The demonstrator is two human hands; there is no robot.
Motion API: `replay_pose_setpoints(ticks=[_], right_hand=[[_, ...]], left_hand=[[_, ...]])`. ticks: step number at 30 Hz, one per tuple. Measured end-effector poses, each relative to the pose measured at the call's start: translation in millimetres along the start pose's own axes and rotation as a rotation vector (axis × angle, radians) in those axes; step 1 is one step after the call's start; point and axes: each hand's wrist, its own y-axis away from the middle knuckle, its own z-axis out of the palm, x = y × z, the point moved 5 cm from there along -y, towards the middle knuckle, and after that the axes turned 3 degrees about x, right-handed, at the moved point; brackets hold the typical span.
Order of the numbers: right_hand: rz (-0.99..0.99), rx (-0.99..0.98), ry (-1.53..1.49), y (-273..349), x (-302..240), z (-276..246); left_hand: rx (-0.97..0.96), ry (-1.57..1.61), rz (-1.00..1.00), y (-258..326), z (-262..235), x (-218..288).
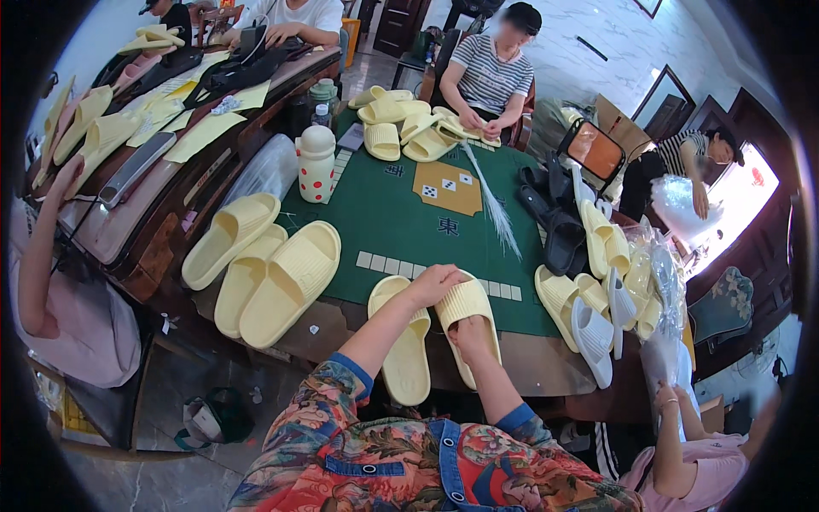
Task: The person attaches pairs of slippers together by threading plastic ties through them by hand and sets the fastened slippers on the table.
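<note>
A pale yellow slipper (474,299) lies at the table's near edge, toe pointing away from me. My left hand (436,284) is closed over its ribbed strap from the left. My right hand (468,334) reaches into the foot opening, fingers curled at the strap and partly hidden beneath it. Just left of it, under my left forearm, sits another yellow slipper (405,363), touched by neither hand. Three more yellow slippers (290,282) stand at the table's left corner.
On the green table (367,230) are a white, red-dotted bottle (316,165), a feathery white strand (495,209) and a far slipper pile (409,124). Black slippers (559,226), grey slippers (592,341) and plastic bags (653,273) crowd the right side. Co-workers sit around.
</note>
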Motion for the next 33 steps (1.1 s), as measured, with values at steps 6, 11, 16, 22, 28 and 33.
replay_pose_setpoints(ticks=[6,11,16,22,28,33], right_hand=[[0.327,0.047,-0.367,-0.8,8.5,6.6],[0.491,0.048,-0.29,-4.8,15.1,8.7],[0.453,0.086,-0.253,-6.1,14.2,11.1],[0.383,0.208,-0.547,1.2,9.3,10.0],[0.587,0.114,-0.804,-5.2,22.9,18.4],[0.636,0.089,-0.997,-2.0,11.0,25.0]], left_hand=[[-0.16,0.027,-0.124,-5.6,9.2,-23.6],[-0.221,0.029,-0.368,-11.6,12.6,-32.3],[-0.321,0.205,-0.547,-8.9,14.1,-36.6],[-0.448,0.33,-0.656,-5.1,7.1,-40.0],[-0.486,0.172,-0.66,-10.8,6.1,-31.4],[-0.535,0.199,-0.606,-11.0,5.7,-29.8]])
